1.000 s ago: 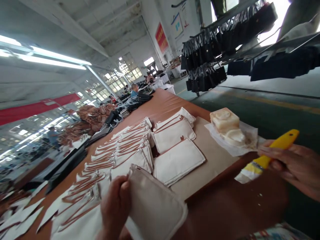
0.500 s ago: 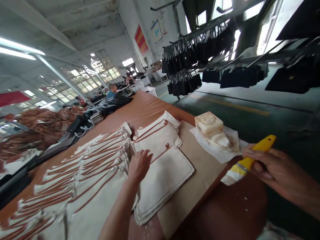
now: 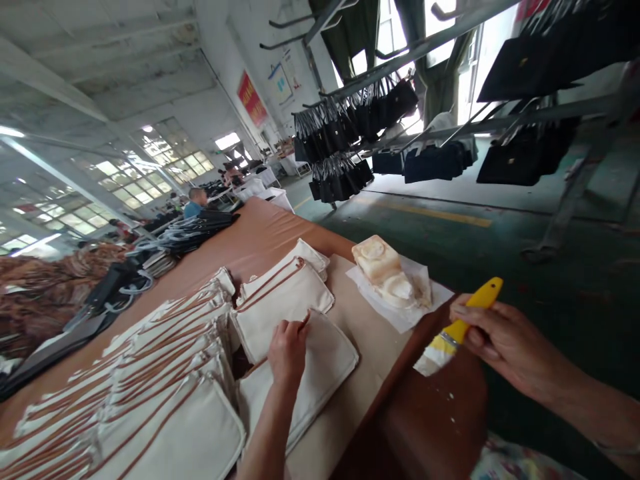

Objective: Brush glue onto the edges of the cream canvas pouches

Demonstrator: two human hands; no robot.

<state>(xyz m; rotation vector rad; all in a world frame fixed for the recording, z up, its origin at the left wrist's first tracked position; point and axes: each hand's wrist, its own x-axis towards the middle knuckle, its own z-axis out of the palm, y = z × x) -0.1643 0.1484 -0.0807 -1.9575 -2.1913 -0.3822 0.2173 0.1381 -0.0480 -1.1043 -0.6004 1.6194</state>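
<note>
The long work table covered in brown, leather-like sheeting (image 3: 277, 227) runs diagonally away from the worker. Beyond its right side stands a grey metal rack; black bags (image 3: 333, 130) hang from it.

On the left of the table, flat, cream fabric pieces with thin brown strips (image 3: 175, 427) lie overlapped in long rows. A smaller, separate group of cream pieces with brown trim (image 3: 287, 287) lies to their right, partly on a flat tan sheet (image 3: 373, 327). The nearest rectangular cream piece (image 3: 325, 360) is at the front of that group, lying flat, its lower left part hidden by the forearm.

The left hand (image 3: 287, 347) is at the top edge of this piece, fingers curled inward; a firm pinch cannot be confirmed. The right hand (image 3: 493, 340) grips a flat brush with a yellow handle (image 3: 481, 297) and pale bristles, clear of every piece.

Past the tan sheet's far edge, a blocky, yellowed container (image 3: 374, 257) rests on white paper (image 3: 400, 323). A small brown tab (image 3: 305, 322) projects beside the left fingers.

Progress, in my judgement: work is mid-batch. No piece is under the brush; the nearest one appears to remain outstanding. Whether the rows are finished or waiting cannot be determined.
</note>
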